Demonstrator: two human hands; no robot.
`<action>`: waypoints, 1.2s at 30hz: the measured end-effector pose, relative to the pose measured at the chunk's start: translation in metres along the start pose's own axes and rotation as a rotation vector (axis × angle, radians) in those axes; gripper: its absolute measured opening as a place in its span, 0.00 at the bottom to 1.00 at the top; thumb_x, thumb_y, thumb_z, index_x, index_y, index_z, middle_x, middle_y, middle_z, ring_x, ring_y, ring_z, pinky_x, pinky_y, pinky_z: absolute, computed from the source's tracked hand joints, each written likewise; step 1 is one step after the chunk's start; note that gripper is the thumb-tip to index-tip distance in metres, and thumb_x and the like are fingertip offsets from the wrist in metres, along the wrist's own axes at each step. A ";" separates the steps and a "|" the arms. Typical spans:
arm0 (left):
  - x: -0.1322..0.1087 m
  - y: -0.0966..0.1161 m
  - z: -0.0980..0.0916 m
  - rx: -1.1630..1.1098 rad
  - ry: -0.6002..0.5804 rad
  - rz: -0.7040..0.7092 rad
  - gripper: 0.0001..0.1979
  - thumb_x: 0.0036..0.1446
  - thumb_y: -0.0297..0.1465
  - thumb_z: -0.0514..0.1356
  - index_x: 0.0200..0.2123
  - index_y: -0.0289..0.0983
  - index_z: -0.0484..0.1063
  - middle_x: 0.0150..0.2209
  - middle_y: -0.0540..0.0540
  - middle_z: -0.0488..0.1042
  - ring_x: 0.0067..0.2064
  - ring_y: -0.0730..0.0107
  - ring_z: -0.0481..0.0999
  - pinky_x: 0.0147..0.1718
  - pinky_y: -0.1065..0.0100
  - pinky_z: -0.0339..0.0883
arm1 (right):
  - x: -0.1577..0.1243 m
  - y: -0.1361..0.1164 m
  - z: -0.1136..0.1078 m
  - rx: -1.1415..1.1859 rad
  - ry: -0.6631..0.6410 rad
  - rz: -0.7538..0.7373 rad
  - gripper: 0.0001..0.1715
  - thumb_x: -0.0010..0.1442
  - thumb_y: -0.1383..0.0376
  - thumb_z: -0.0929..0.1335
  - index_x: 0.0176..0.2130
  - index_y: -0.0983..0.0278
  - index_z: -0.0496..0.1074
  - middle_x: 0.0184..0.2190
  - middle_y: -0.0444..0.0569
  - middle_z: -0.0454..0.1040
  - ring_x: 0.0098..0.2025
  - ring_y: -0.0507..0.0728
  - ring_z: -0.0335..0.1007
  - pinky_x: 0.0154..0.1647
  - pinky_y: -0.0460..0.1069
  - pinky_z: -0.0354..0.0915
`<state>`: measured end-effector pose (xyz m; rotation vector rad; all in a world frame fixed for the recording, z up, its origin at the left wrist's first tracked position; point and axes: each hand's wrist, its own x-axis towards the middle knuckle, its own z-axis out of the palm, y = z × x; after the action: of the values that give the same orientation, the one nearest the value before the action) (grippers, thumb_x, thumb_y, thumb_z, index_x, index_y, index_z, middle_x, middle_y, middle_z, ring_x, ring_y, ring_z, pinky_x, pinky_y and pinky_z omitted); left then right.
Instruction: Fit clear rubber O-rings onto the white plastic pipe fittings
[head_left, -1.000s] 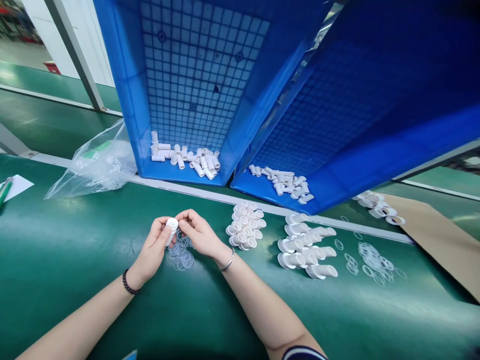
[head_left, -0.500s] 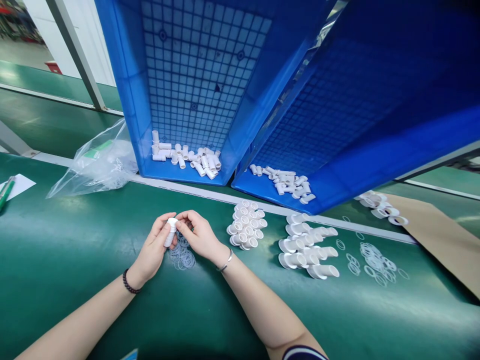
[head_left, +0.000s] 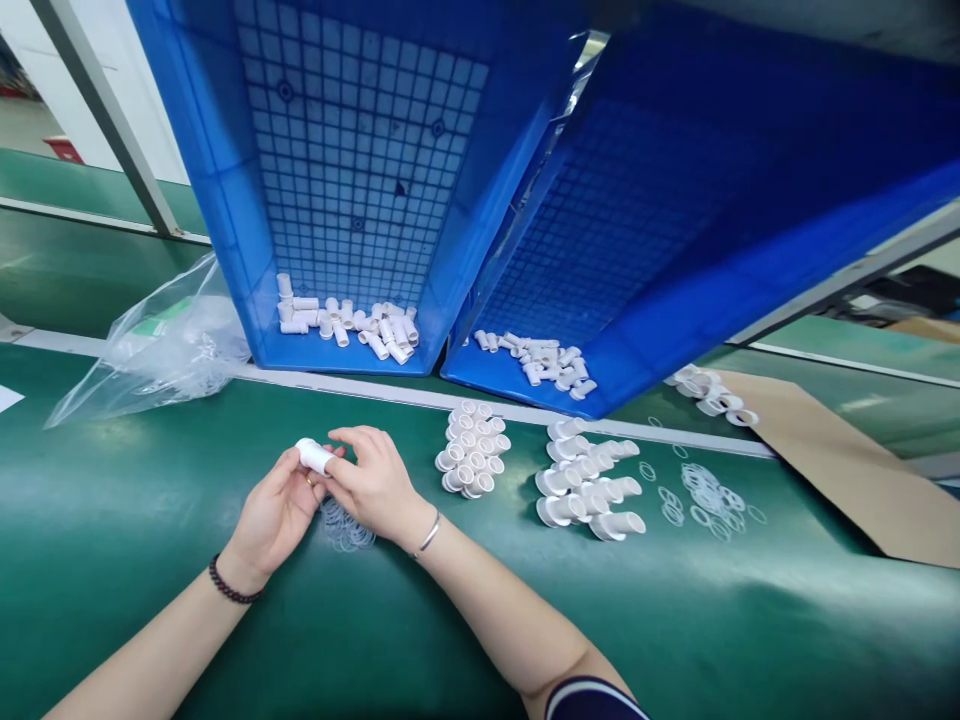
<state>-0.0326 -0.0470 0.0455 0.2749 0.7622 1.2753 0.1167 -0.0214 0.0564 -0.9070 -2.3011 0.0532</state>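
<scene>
A short white plastic pipe fitting [head_left: 314,456] is held between my two hands above the green table. My left hand [head_left: 274,505] grips its left end between thumb and fingers. The fingers of my right hand [head_left: 373,480] close on its right end, partly hiding it. Under my hands lies a loose pile of thin translucent rings [head_left: 346,527]. To the right of my right hand stands a tight cluster of upright white fittings [head_left: 472,450]. Farther right is a second group of larger white fittings [head_left: 589,480].
Two blue bins [head_left: 345,362] lean at the back with loose white fittings inside. A clear plastic bag [head_left: 172,345] lies left. More rings [head_left: 709,498], a row of white collars [head_left: 712,392] and a cardboard sheet [head_left: 847,470] are at the right.
The white fitting has turned from nearly upright to tilted sideways, and my right hand has shifted to its right end. The whole view has swung slightly to the right.
</scene>
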 end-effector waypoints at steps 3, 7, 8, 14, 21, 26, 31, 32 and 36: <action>0.002 -0.001 -0.003 0.257 -0.033 0.114 0.11 0.60 0.35 0.58 0.45 0.40 0.67 0.47 0.43 0.73 0.46 0.61 0.74 0.46 0.56 0.71 | 0.003 0.014 -0.019 -0.087 -0.019 0.093 0.09 0.63 0.64 0.65 0.38 0.63 0.74 0.51 0.54 0.69 0.53 0.62 0.60 0.48 0.56 0.62; 0.047 0.026 -0.011 1.088 -0.037 0.540 0.13 0.54 0.36 0.62 0.43 0.40 0.72 0.51 0.40 0.70 0.52 0.54 0.70 0.51 0.52 0.65 | 0.001 0.052 -0.052 -0.266 -0.177 0.375 0.08 0.61 0.67 0.65 0.35 0.66 0.75 0.52 0.59 0.68 0.54 0.66 0.59 0.51 0.59 0.61; 0.065 0.037 -0.011 1.291 -0.077 0.639 0.10 0.54 0.35 0.61 0.39 0.39 0.74 0.49 0.40 0.70 0.53 0.52 0.68 0.53 0.50 0.62 | -0.002 0.062 -0.058 -0.318 -0.221 0.442 0.08 0.60 0.68 0.66 0.35 0.67 0.76 0.52 0.61 0.68 0.54 0.67 0.59 0.51 0.60 0.61; 0.172 0.095 0.021 1.715 -0.135 0.871 0.18 0.54 0.21 0.56 0.50 0.28 0.69 0.53 0.34 0.66 0.56 0.50 0.62 0.58 0.47 0.50 | -0.015 0.091 -0.077 -0.449 -0.372 0.657 0.07 0.57 0.65 0.69 0.37 0.66 0.76 0.50 0.60 0.69 0.52 0.69 0.60 0.47 0.60 0.63; 0.224 0.099 0.045 1.577 -0.112 0.777 0.13 0.52 0.15 0.57 0.43 0.25 0.69 0.46 0.36 0.70 0.53 0.58 0.61 0.59 0.54 0.47 | -0.003 0.058 -0.059 -0.259 -0.368 0.476 0.10 0.64 0.67 0.63 0.41 0.64 0.73 0.41 0.53 0.70 0.43 0.59 0.66 0.44 0.51 0.63; 0.212 0.093 0.044 1.379 0.033 0.752 0.12 0.47 0.17 0.63 0.34 0.34 0.68 0.41 0.40 0.68 0.52 0.56 0.64 0.56 0.56 0.50 | -0.006 0.041 -0.011 -0.122 -0.583 0.454 0.08 0.63 0.65 0.63 0.40 0.63 0.71 0.41 0.52 0.69 0.41 0.57 0.69 0.36 0.49 0.64; 0.156 0.075 0.031 1.151 0.100 0.666 0.12 0.50 0.21 0.61 0.39 0.34 0.68 0.39 0.41 0.70 0.46 0.59 0.70 0.49 0.55 0.60 | -0.008 0.043 0.000 -0.083 -0.595 0.461 0.09 0.63 0.68 0.61 0.39 0.67 0.69 0.40 0.54 0.70 0.41 0.59 0.69 0.38 0.50 0.64; 0.140 0.069 0.026 1.083 0.087 0.609 0.11 0.50 0.21 0.60 0.39 0.34 0.67 0.38 0.42 0.71 0.42 0.61 0.72 0.46 0.56 0.63 | -0.007 0.043 -0.002 -0.058 -0.572 0.469 0.08 0.63 0.68 0.61 0.39 0.67 0.68 0.39 0.54 0.70 0.40 0.58 0.70 0.38 0.50 0.64; 0.075 0.038 0.009 0.499 0.020 0.192 0.12 0.45 0.22 0.65 0.33 0.36 0.66 0.35 0.45 0.73 0.37 0.68 0.74 0.41 0.64 0.67 | 0.001 0.039 -0.013 0.125 -0.345 0.520 0.05 0.65 0.68 0.60 0.39 0.64 0.64 0.36 0.49 0.71 0.36 0.55 0.69 0.36 0.49 0.62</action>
<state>-0.0488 0.0360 0.0476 0.7536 1.0879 1.2529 0.1474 0.0061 0.0567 -1.4990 -2.2641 0.6109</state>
